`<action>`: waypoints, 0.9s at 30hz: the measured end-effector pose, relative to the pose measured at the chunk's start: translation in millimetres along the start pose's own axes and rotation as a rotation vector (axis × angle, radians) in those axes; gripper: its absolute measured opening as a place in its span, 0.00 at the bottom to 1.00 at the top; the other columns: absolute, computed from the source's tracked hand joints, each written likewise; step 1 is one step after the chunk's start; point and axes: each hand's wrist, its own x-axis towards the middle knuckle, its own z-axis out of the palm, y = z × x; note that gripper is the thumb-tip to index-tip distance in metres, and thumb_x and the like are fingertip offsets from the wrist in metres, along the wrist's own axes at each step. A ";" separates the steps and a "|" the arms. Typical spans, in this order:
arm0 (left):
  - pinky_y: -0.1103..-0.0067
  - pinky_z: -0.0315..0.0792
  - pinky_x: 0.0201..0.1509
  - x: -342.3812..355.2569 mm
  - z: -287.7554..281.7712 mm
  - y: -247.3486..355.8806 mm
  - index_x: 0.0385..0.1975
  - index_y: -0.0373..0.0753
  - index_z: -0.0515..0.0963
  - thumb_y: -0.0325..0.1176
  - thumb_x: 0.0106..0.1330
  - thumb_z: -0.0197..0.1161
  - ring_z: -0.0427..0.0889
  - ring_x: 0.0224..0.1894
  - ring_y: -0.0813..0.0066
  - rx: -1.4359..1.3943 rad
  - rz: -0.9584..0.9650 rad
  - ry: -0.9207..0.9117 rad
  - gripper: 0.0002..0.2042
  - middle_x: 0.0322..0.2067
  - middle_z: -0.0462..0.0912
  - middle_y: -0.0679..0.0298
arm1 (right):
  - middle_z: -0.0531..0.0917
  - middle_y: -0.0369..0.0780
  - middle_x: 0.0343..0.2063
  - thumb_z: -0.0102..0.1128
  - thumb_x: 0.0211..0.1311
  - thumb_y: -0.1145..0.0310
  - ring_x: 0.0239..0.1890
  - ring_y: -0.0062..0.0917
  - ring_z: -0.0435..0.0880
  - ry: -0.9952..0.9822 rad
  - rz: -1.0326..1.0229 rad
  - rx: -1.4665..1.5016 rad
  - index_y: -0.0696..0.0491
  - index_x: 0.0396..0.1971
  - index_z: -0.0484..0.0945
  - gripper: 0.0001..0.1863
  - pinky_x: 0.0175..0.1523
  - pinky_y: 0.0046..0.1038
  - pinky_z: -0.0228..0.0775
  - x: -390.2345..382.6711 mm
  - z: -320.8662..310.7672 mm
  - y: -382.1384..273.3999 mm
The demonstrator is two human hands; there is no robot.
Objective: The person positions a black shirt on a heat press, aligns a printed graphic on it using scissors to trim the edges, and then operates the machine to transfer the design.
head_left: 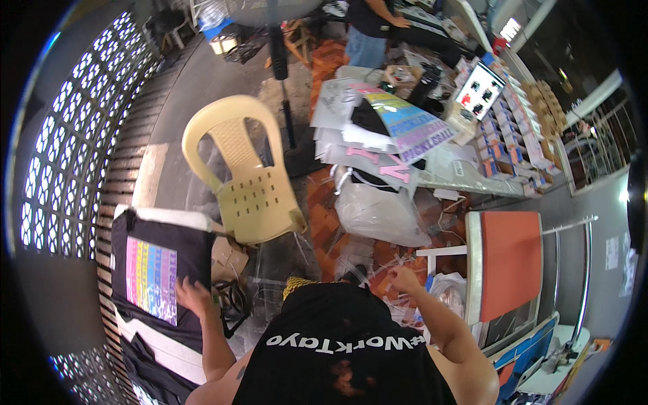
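My left hand (194, 297) is open, its fingers spread at the right edge of a striped rainbow print (152, 278). That print lies on a black T-shirt (125, 236) spread over a white board (165, 343) on my left. Whether the fingertips touch the shirt or hover just above it, I cannot tell. My right hand (403, 278) is raised in front of me on the right, its fingers curled closed. Anything inside that fist is hidden. Close by stands a red-topped padded bench (511, 264).
A cream plastic chair (253, 196) stands ahead. Beyond it, printed sheets (405, 128) are piled on a table beside a lit screen (480, 92). A plastic bag (378, 212) hangs below them. Plastic scraps litter the tiled floor. Another person (368, 34) stands at the back.
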 end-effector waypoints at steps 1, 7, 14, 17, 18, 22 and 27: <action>0.53 0.53 0.72 7.5 -8.3 62.4 0.55 0.36 0.77 0.31 0.62 0.63 0.64 0.69 0.49 -0.086 0.129 0.022 0.20 0.65 0.69 0.47 | 0.87 0.48 0.38 0.62 0.57 0.56 0.42 0.46 0.85 -0.008 0.026 0.059 0.54 0.37 0.84 0.17 0.48 0.42 0.77 -12.6 3.5 18.3; 0.50 0.51 0.75 -8.3 -2.5 459.6 0.58 0.40 0.74 0.29 0.60 0.64 0.63 0.70 0.50 -0.499 1.338 -0.108 0.23 0.64 0.70 0.55 | 0.87 0.48 0.36 0.64 0.59 0.59 0.42 0.43 0.87 -0.103 -0.079 0.055 0.54 0.42 0.85 0.16 0.49 0.40 0.78 7.0 27.3 9.2; 0.43 0.38 0.76 -6.8 10.6 674.3 0.59 0.47 0.74 0.43 0.63 0.65 0.62 0.70 0.58 -0.127 1.652 0.012 0.23 0.64 0.68 0.60 | 0.87 0.47 0.33 0.65 0.61 0.65 0.37 0.34 0.87 0.152 -0.103 0.377 0.57 0.43 0.84 0.14 0.44 0.32 0.78 66.6 -87.3 -52.7; 0.48 0.46 0.74 17.3 17.7 704.9 0.46 0.44 0.80 0.41 0.65 0.64 0.75 0.59 0.62 -0.116 1.743 -0.159 0.14 0.50 0.81 0.62 | 0.88 0.44 0.31 0.65 0.62 0.66 0.33 0.27 0.86 0.476 -0.005 0.520 0.58 0.40 0.84 0.12 0.42 0.29 0.77 90.8 -140.8 -47.1; 0.51 0.51 0.72 28.1 27.2 706.9 0.42 0.43 0.81 0.41 0.65 0.63 0.79 0.54 0.64 -0.234 1.757 -0.158 0.11 0.45 0.83 0.62 | 0.87 0.47 0.31 0.64 0.62 0.66 0.33 0.30 0.86 0.567 -0.025 0.514 0.58 0.39 0.84 0.12 0.41 0.31 0.76 101.1 -165.8 -50.5; 0.65 0.76 0.47 60.6 -10.2 730.4 0.41 0.41 0.83 0.43 0.70 0.60 0.85 0.41 0.54 -0.676 1.266 -0.399 0.13 0.37 0.86 0.54 | 0.86 0.51 0.33 0.62 0.62 0.64 0.36 0.39 0.87 0.773 0.136 0.447 0.58 0.36 0.85 0.12 0.42 0.34 0.76 151.6 -271.3 -68.3; 0.75 0.75 0.44 130.4 -64.1 751.5 0.46 0.37 0.83 0.38 0.69 0.65 0.83 0.35 0.69 -0.912 1.129 -0.530 0.13 0.35 0.87 0.55 | 0.87 0.52 0.33 0.63 0.63 0.53 0.43 0.45 0.86 0.774 0.373 0.324 0.60 0.35 0.84 0.21 0.49 0.40 0.76 249.8 -324.8 -105.5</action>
